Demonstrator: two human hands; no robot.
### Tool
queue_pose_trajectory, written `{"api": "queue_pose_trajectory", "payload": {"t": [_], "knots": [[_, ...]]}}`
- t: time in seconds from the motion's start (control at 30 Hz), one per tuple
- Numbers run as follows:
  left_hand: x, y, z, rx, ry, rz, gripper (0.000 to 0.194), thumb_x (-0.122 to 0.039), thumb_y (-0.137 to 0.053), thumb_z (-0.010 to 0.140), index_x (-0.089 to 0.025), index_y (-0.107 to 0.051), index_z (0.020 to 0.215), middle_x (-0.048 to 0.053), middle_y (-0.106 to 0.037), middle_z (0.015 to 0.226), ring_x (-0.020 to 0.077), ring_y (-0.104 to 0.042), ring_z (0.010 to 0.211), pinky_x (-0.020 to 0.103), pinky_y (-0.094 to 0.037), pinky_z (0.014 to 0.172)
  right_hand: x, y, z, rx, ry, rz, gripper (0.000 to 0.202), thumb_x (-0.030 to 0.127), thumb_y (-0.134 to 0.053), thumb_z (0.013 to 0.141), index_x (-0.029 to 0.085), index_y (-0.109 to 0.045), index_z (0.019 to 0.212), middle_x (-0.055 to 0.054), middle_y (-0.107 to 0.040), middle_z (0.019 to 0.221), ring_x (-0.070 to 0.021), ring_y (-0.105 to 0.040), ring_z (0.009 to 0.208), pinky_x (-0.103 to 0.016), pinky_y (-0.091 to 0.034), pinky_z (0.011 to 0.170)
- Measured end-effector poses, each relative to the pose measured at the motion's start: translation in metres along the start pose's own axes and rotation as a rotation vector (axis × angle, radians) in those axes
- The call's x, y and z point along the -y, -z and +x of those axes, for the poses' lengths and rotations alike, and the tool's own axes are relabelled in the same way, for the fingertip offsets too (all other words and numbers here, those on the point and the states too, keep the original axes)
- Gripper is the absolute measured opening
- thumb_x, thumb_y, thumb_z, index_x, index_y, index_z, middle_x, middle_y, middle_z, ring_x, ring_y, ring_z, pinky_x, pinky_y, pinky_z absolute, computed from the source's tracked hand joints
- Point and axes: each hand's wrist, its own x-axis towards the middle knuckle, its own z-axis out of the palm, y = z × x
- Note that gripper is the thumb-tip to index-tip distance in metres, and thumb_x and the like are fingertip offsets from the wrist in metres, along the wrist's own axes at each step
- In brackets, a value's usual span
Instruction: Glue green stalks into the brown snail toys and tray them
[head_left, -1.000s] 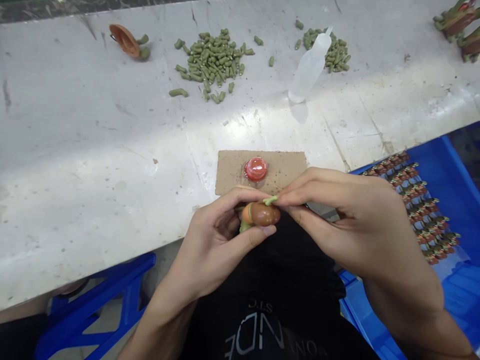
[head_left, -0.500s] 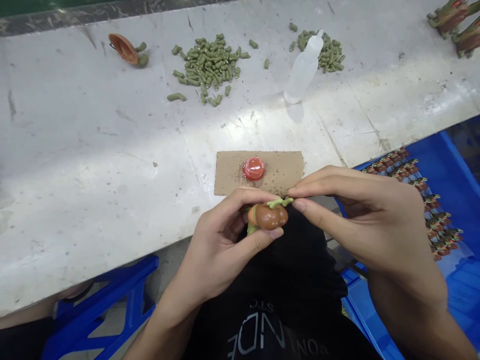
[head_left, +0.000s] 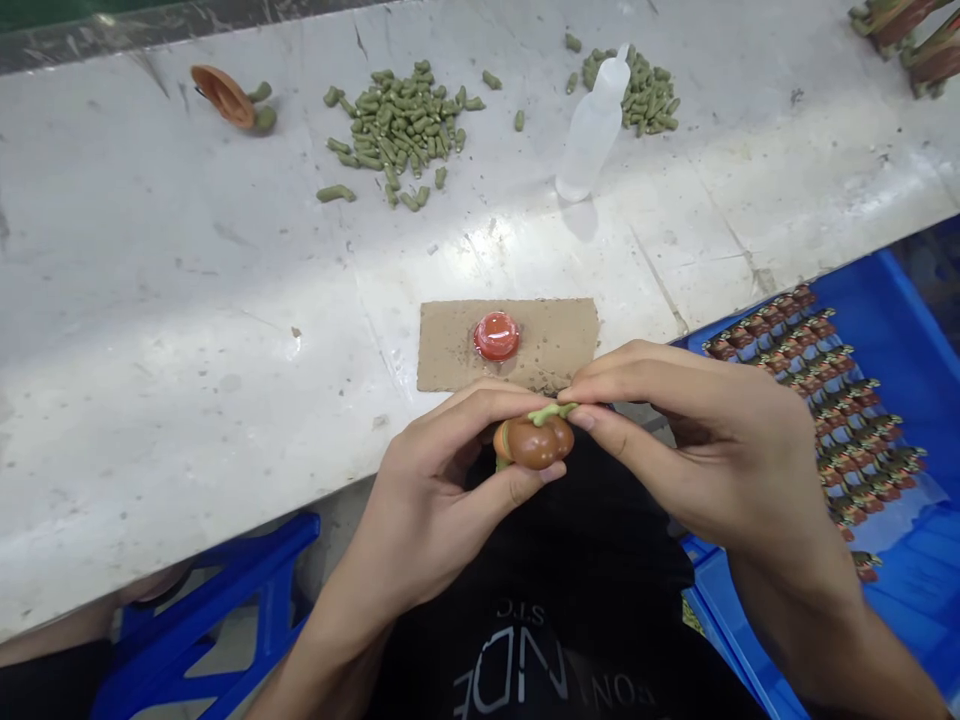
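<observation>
My left hand (head_left: 442, 490) grips a small brown, glossy pumpkin-like figurine (head_left: 534, 445) with an orange part at its left end, thumb below and fingers behind. A light green branching stem (head_left: 550, 413) lies along the figurine's upper side. My right hand (head_left: 697, 440) pinches the stem's right end between thumb and forefinger; its other fingers are curled. Just beyond both hands, a piece of cardboard (head_left: 559, 335) rests at the table edge. On it stands a small round red cap-like dish (head_left: 496, 336) with a shiny wet surface.
Green stem pieces lie in a pile (head_left: 409, 125) on the table (head_left: 187, 300), with another heap (head_left: 652, 100) behind a white squeeze bottle (head_left: 592, 135). An orange-brown piece (head_left: 225, 97) lies far left. At right, a blue crate (head_left: 919, 330) holds rows of figurines. A blue stool (head_left: 217, 620) stands lower left.
My right hand has moved slightly left, nearer the figurine, still pinching the stem. The figurine has tipped a little in my left hand. The camera view has shifted slightly.
</observation>
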Motion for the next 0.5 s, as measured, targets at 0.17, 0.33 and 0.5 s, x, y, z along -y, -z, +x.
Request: {"api": "queue_pose_trajectory", "payload": {"t": [0.17, 0.33, 0.5], "knots": [[0.001, 0.002, -0.003, 0.008, -0.058, 0.067, 0.026, -0.018, -0.100, 0.098, -0.032, -0.092, 0.118, 0.001, -0.091, 0.112, 0.0226, -0.083, 0.104, 0.034, -0.067, 0.095, 0.001, -0.001, -0.003, 0.004, 0.013, -0.016, 0.020, 0.012, -0.078, 0.112, 0.028, -0.089, 0.112, -0.001, -0.091, 0.110, -0.0216, -0.087, 0.098, -0.034, -0.072, 0.089], [0.001, 0.002, -0.004, 0.053, -0.098, 0.095, 0.025, -0.020, -0.098, 0.101, -0.034, -0.092, 0.121, 0.001, -0.090, 0.116, 0.0231, -0.082, 0.107, 0.035, -0.065, 0.098, 0.005, 0.005, -0.007, 0.020, 0.024, -0.030, 0.024, 0.011, -0.077, 0.112, 0.030, -0.090, 0.111, -0.001, -0.092, 0.111, -0.0219, -0.087, 0.098, -0.034, -0.073, 0.092], [-0.005, -0.013, -0.003, 0.082, -0.018, 0.066, 0.022, -0.024, -0.097, 0.103, -0.035, -0.089, 0.120, -0.002, -0.087, 0.116, 0.0196, -0.079, 0.106, 0.029, -0.064, 0.098, 0.002, 0.014, -0.020, -0.031, -0.037, -0.010, 0.015, 0.016, -0.080, 0.114, 0.028, -0.088, 0.114, 0.001, -0.090, 0.110, -0.0188, -0.086, 0.100, -0.030, -0.071, 0.094]]}}
